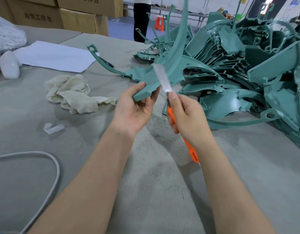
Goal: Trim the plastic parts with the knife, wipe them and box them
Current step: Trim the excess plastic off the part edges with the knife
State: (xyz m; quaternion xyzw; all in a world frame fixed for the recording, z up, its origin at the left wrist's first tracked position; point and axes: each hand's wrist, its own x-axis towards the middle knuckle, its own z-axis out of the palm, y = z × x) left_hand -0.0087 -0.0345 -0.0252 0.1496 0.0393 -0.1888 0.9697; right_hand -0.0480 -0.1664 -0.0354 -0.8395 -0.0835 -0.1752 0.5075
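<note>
My left hand [135,108] grips a teal plastic part [164,68], right hand [186,115] grips the orange knife [171,114], blade blurry.

A factory workshop: a heap of moulded green plastic parts [238,65] on a cloth-covered desk [154,191], stacked cardboard cartons [75,16], work benches [179,11] behind

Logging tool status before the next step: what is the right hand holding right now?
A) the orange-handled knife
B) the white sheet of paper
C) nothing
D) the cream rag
A: the right hand grips the orange-handled knife, its blade set against the teal part that the left hand holds, while the cream rag lies loose on the table.
</note>
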